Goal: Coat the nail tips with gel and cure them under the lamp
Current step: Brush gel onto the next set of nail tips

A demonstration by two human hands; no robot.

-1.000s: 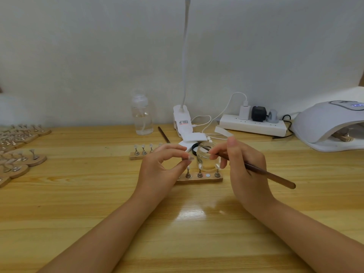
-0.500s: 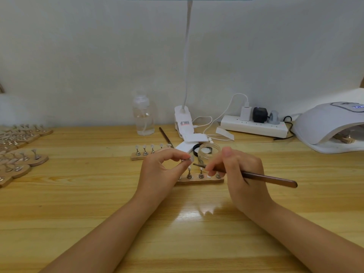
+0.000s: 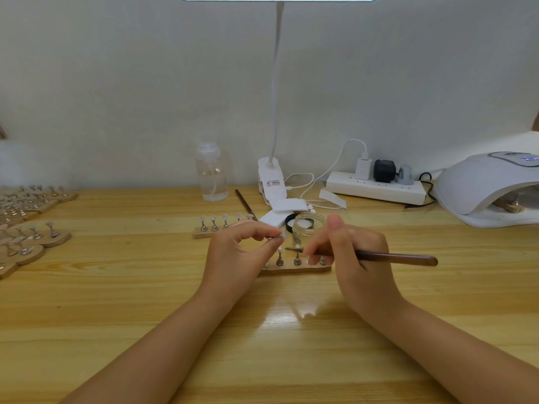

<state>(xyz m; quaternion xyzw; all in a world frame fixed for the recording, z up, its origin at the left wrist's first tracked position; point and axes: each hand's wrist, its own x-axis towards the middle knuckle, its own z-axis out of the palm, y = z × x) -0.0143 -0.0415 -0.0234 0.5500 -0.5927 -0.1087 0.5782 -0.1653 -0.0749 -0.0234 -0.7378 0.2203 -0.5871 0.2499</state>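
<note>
My left hand (image 3: 239, 253) pinches a small metal holder with a clear nail tip (image 3: 280, 235) between thumb and forefinger, lifted above a wooden base (image 3: 294, 269). That base carries several more metal stands with tips. My right hand (image 3: 354, 258) grips a brown brush (image 3: 399, 257) like a pen, its tip pointing left toward the held nail tip, a short gap away. An open clear gel jar (image 3: 307, 228) stands just behind the hands, its black lid (image 3: 291, 222) beside it. The white curing lamp (image 3: 490, 188) sits at the far right with a wooden base inside its opening.
A second wooden base with nail tips (image 3: 217, 227) lies behind my left hand. Several more loaded bases (image 3: 29, 225) crowd the table's left edge. A clear bottle (image 3: 211, 177), a clip desk lamp (image 3: 272, 182), a spare brush (image 3: 245, 204) and a power strip (image 3: 376, 188) line the back.
My right hand drew the brush out of the jar and lowered it leftward to the level of the nail tip. My left hand kept holding the tip in place.
</note>
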